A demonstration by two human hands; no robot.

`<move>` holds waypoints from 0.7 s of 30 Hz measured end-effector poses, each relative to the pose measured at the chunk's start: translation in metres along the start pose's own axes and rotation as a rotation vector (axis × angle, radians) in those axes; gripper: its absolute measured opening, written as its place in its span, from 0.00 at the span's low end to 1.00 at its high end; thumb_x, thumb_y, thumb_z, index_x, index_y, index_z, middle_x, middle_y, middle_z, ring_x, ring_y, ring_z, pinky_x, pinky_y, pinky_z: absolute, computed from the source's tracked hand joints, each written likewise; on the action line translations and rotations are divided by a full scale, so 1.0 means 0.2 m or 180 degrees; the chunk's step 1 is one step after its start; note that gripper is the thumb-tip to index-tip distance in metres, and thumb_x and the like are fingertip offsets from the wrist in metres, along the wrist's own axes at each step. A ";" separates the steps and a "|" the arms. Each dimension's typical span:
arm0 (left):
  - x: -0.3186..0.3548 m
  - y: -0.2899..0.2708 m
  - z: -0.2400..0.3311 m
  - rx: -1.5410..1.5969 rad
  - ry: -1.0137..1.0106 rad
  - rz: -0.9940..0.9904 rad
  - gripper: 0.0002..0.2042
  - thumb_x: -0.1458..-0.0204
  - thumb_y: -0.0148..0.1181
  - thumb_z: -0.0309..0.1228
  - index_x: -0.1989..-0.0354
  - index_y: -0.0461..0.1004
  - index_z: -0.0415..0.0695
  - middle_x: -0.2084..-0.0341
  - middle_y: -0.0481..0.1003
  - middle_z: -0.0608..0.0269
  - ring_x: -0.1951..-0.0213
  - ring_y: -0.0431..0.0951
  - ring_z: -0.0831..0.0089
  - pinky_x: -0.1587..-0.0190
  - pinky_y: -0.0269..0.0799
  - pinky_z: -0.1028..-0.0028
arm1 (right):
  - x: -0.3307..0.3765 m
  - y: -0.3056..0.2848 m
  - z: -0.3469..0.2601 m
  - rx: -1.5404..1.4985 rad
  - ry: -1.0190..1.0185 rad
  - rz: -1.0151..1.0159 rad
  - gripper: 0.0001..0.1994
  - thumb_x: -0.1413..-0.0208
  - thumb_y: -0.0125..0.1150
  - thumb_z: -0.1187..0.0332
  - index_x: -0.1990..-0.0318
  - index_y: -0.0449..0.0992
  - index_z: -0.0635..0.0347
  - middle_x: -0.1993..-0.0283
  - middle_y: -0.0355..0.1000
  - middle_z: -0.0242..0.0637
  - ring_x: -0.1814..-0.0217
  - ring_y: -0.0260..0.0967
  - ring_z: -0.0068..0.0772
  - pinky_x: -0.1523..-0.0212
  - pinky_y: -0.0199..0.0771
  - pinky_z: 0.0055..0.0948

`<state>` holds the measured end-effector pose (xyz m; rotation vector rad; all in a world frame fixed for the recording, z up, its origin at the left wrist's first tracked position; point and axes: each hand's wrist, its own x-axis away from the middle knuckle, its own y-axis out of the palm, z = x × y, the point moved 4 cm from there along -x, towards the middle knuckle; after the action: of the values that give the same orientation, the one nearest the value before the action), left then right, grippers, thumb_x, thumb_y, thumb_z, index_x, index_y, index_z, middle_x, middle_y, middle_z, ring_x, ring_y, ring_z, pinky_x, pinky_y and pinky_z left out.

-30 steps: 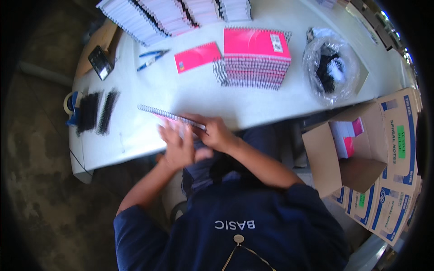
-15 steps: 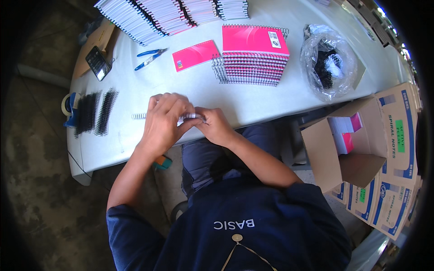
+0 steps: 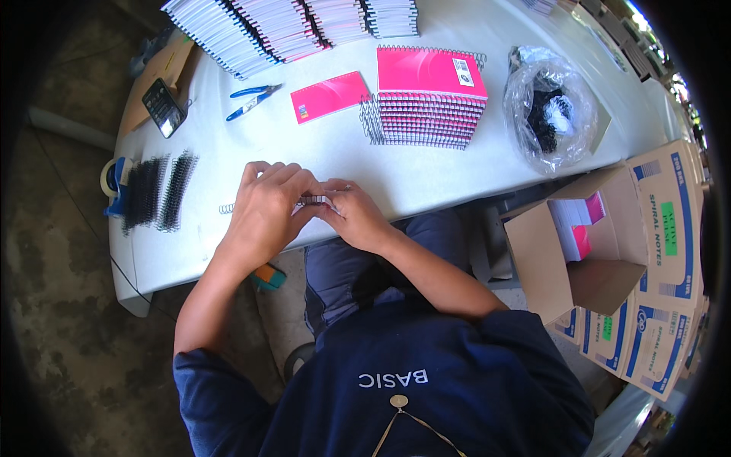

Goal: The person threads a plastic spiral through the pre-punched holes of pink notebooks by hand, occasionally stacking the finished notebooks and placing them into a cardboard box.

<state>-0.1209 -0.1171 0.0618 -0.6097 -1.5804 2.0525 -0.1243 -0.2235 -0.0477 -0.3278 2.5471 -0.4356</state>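
Both hands meet over the front edge of the table, fingers bent around a small spiral notebook [image 3: 311,201] seen edge-on, mostly hidden by them. My left hand [image 3: 268,204] is closed on its left part, and the loose end of a wire coil [image 3: 226,209] sticks out past that hand. My right hand [image 3: 352,215] pinches the right end of the notebook between thumb and fingers. A flat pink cover [image 3: 329,97] lies beyond the hands, beside a neat stack of pink spiral notebooks [image 3: 430,72].
Blue-handled pliers [image 3: 253,100], a phone [image 3: 164,108], black coils [image 3: 177,190] and a tape dispenser [image 3: 116,186] lie to the left. Taller notebook stacks [image 3: 282,30] stand behind. A plastic bag of black coils [image 3: 550,114] sits right, above an open carton [image 3: 541,263] holding notebooks.
Both hands have shifted slightly, still together. The notebook edge between them is turned a little, and less of the coil shows left of my left hand.
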 end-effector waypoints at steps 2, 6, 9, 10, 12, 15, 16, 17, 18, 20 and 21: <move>-0.01 0.00 0.02 0.0090 -0.0162 0.0048 0.11 0.59 0.65 0.30 0.65 0.75 0.46 0.72 0.75 0.65 0.64 0.73 0.67 0.56 0.59 0.69 | 0.02 0.01 0.03 -0.0075 0.0072 0.0144 0.09 0.49 0.56 0.70 0.61 0.75 0.62 0.60 0.73 0.45 0.55 0.69 0.46 0.52 0.67 0.39; 0.01 0.02 0.02 0.0117 0.0101 0.0401 0.09 0.59 0.65 0.31 0.67 0.75 0.46 0.72 0.75 0.66 0.66 0.73 0.66 0.56 0.59 0.69 | -0.01 -0.01 0.01 -0.0317 0.0168 0.0084 0.08 0.49 0.56 0.69 0.63 0.75 0.61 0.64 0.73 0.43 0.58 0.68 0.47 0.56 0.67 0.39; 0.01 0.01 0.02 -0.0119 0.0257 0.0541 0.10 0.61 0.66 0.32 0.69 0.76 0.46 0.74 0.75 0.66 0.67 0.73 0.66 0.57 0.59 0.69 | -0.01 -0.02 0.01 -0.0296 0.0188 -0.0077 0.07 0.49 0.56 0.69 0.64 0.75 0.61 0.68 0.72 0.44 0.61 0.68 0.47 0.59 0.66 0.41; 0.01 0.00 0.04 -0.0201 0.0308 0.0590 0.11 0.62 0.67 0.33 0.69 0.76 0.46 0.74 0.75 0.65 0.68 0.73 0.65 0.57 0.59 0.69 | 0.00 -0.03 0.02 -0.0233 0.0071 -0.0069 0.07 0.49 0.56 0.69 0.65 0.75 0.61 0.70 0.72 0.44 0.62 0.68 0.48 0.60 0.66 0.41; -0.01 -0.02 0.06 -0.0249 0.0025 0.0404 0.11 0.63 0.68 0.33 0.69 0.76 0.46 0.74 0.75 0.65 0.67 0.74 0.65 0.57 0.60 0.69 | 0.00 -0.03 0.00 -0.0091 -0.0183 -0.0049 0.07 0.48 0.55 0.69 0.65 0.75 0.62 0.72 0.71 0.45 0.65 0.67 0.48 0.63 0.66 0.42; -0.04 -0.09 0.11 -0.0229 0.0021 0.0733 0.15 0.66 0.69 0.37 0.69 0.76 0.45 0.74 0.76 0.65 0.67 0.74 0.66 0.56 0.61 0.69 | 0.04 -0.11 -0.05 -0.0860 0.0680 -0.0317 0.10 0.44 0.53 0.68 0.59 0.73 0.63 0.65 0.73 0.48 0.59 0.70 0.45 0.59 0.68 0.36; -0.07 -0.15 0.16 -0.0190 0.0101 0.1057 0.16 0.66 0.69 0.37 0.69 0.75 0.45 0.74 0.76 0.64 0.67 0.74 0.67 0.56 0.61 0.69 | 0.04 -0.18 -0.08 -0.1071 0.0557 0.0055 0.12 0.43 0.52 0.67 0.55 0.71 0.63 0.61 0.73 0.48 0.56 0.70 0.40 0.56 0.68 0.33; -0.09 -0.22 0.20 -0.0141 0.0183 0.1378 0.17 0.67 0.70 0.38 0.68 0.75 0.45 0.74 0.76 0.64 0.66 0.75 0.67 0.56 0.61 0.69 | 0.04 -0.27 -0.12 -0.1281 0.0426 0.0424 0.14 0.42 0.52 0.67 0.51 0.69 0.64 0.57 0.73 0.47 0.53 0.71 0.36 0.53 0.67 0.31; -0.12 -0.25 0.17 0.0001 0.0017 0.1127 0.19 0.68 0.70 0.38 0.67 0.75 0.43 0.71 0.76 0.60 0.64 0.75 0.67 0.55 0.62 0.69 | 0.02 -0.40 -0.16 -0.1151 0.0414 0.0509 0.17 0.41 0.52 0.68 0.46 0.66 0.64 0.53 0.71 0.44 0.49 0.68 0.28 0.49 0.65 0.28; -0.23 -0.26 0.16 0.0537 0.0087 0.1209 0.15 0.64 0.69 0.32 0.66 0.75 0.43 0.65 0.75 0.59 0.61 0.74 0.63 0.54 0.65 0.67 | -0.04 -0.69 -0.18 -0.0706 -0.0249 0.1337 0.14 0.46 0.56 0.72 0.52 0.70 0.60 0.57 0.73 0.40 0.50 0.66 0.32 0.47 0.63 0.31; -0.28 -0.26 0.16 0.0777 0.0225 0.1601 0.15 0.63 0.68 0.29 0.65 0.76 0.42 0.63 0.75 0.58 0.59 0.74 0.63 0.53 0.65 0.68 | -0.11 -0.82 -0.22 -0.0345 -0.0721 0.1610 0.13 0.50 0.57 0.75 0.55 0.73 0.59 0.58 0.73 0.39 0.51 0.67 0.37 0.46 0.61 0.34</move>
<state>-0.0906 -0.1645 0.1240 -1.0541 -1.1907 2.4994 -0.1063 -0.3564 0.0583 0.2195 2.3207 -0.0626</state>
